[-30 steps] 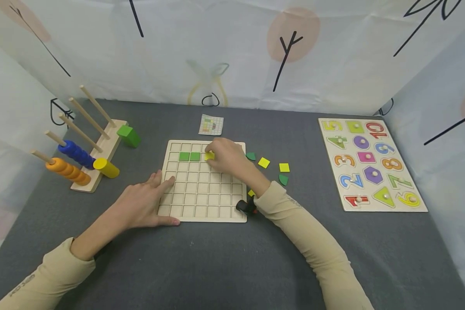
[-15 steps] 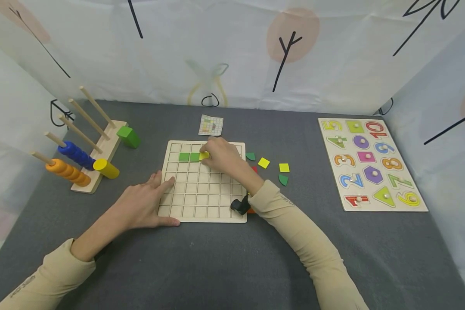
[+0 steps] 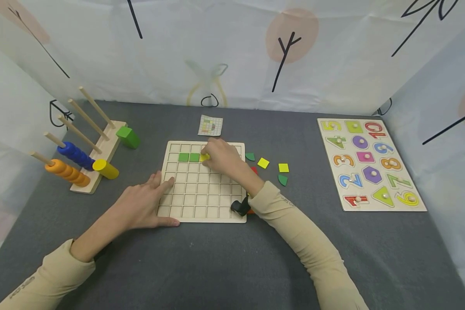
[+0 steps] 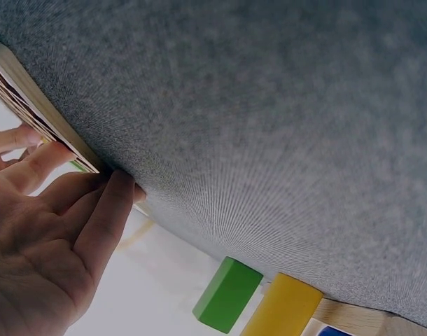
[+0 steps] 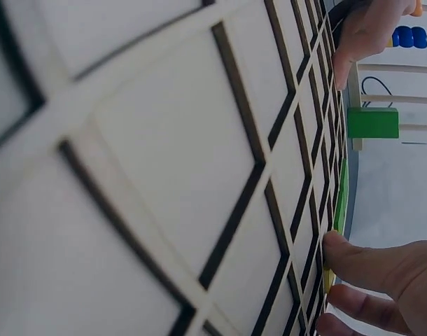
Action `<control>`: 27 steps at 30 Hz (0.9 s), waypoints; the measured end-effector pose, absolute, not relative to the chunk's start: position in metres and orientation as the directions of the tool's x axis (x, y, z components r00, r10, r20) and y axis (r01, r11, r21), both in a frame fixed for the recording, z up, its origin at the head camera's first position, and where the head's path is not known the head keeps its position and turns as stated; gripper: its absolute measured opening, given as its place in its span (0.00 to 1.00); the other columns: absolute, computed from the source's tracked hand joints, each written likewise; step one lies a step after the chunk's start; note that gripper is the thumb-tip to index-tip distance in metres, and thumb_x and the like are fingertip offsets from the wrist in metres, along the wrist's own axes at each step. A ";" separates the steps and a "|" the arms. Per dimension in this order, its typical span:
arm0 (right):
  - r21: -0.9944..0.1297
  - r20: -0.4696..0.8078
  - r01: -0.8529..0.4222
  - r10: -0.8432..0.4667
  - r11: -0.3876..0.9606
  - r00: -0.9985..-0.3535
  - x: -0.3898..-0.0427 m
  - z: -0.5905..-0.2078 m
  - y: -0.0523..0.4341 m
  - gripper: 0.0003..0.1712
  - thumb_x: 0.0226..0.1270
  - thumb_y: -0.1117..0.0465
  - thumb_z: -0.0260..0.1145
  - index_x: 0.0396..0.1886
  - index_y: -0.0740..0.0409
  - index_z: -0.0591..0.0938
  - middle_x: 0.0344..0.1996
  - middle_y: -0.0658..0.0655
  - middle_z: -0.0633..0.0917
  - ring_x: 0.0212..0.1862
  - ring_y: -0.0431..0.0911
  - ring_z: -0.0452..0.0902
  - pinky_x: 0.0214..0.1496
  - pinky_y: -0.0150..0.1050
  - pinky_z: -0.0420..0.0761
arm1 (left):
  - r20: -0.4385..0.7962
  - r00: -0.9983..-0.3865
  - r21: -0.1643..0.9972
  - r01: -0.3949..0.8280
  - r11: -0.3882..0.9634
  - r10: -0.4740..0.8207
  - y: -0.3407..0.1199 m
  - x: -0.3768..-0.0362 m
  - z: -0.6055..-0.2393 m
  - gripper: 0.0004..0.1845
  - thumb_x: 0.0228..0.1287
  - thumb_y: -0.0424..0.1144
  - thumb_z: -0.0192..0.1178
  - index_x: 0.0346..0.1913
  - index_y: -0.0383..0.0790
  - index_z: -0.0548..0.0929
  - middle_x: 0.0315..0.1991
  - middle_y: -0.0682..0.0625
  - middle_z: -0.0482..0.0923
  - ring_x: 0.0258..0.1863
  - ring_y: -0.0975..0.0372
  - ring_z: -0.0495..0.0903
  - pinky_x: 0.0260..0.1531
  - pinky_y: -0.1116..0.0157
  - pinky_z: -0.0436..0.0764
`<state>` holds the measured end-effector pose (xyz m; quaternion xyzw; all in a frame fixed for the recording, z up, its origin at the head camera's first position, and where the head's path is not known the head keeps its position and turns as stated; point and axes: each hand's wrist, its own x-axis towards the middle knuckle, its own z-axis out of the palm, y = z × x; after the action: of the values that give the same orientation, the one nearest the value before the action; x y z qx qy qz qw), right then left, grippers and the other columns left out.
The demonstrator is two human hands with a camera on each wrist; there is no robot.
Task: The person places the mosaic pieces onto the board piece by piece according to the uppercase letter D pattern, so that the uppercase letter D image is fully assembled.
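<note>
Fingers [image 3: 211, 151] of the right hand [image 3: 222, 157], pinching a yellow tile [image 3: 204, 157], have slid it left beside the green tiles [image 3: 188, 157] on the board [image 3: 201, 202], while the left hand [image 3: 141, 204] lies spread, steadying it.

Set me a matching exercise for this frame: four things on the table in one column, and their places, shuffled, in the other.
Things:
1. yellow tile
2. green block
3. number puzzle
4. pattern card

Places:
A. far right of the table
B. beside the peg rack
C. just beyond the grid board
D. under the right hand fingertips, next to two green tiles

Pairs: 1-D, 2-B, 3-A, 4-C
</note>
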<state>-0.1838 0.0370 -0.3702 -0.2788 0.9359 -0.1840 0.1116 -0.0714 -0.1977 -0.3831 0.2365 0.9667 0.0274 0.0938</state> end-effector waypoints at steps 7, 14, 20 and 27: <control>-0.397 -0.099 -0.501 -0.579 0.769 -0.810 -0.183 -0.370 0.039 0.14 0.69 0.64 0.70 0.53 0.54 0.90 0.47 0.56 0.86 0.42 0.46 0.78 0.33 0.37 0.76 | -0.172 -0.871 0.097 0.449 0.888 0.460 -0.198 -0.071 -0.383 0.62 0.44 0.78 0.68 0.74 0.35 0.70 0.69 0.18 0.65 0.62 0.30 0.77 0.35 0.44 0.85; -0.387 -0.102 -0.516 -0.591 0.764 -0.800 -0.181 -0.369 0.042 0.19 0.70 0.65 0.67 0.58 0.52 0.87 0.50 0.56 0.85 0.41 0.45 0.77 0.30 0.33 0.70 | -0.172 -0.872 0.091 0.449 0.889 0.458 -0.197 -0.071 -0.383 0.62 0.44 0.78 0.68 0.74 0.35 0.70 0.69 0.18 0.65 0.62 0.30 0.77 0.35 0.44 0.85; -0.388 -0.093 -0.516 -0.589 0.764 -0.802 -0.181 -0.370 0.049 0.20 0.70 0.62 0.67 0.61 0.51 0.85 0.50 0.55 0.85 0.39 0.45 0.75 0.28 0.32 0.67 | -0.179 -0.873 0.090 0.445 0.891 0.454 -0.197 -0.072 -0.383 0.62 0.44 0.78 0.68 0.74 0.35 0.70 0.69 0.18 0.65 0.62 0.30 0.77 0.36 0.44 0.85; -0.377 -0.100 -0.469 -0.538 0.799 -0.837 -0.183 -0.367 0.067 0.21 0.70 0.60 0.67 0.61 0.50 0.86 0.51 0.56 0.85 0.36 0.46 0.72 0.28 0.36 0.65 | -0.187 -0.872 0.096 0.441 0.892 0.451 -0.196 -0.072 -0.382 0.62 0.44 0.77 0.69 0.74 0.35 0.69 0.70 0.19 0.64 0.64 0.30 0.75 0.37 0.43 0.85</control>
<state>-0.1829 0.0667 -0.3670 -0.2669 0.9429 -0.1714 0.1015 -0.0716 -0.1964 -0.3824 0.2306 0.9673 0.0253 0.1029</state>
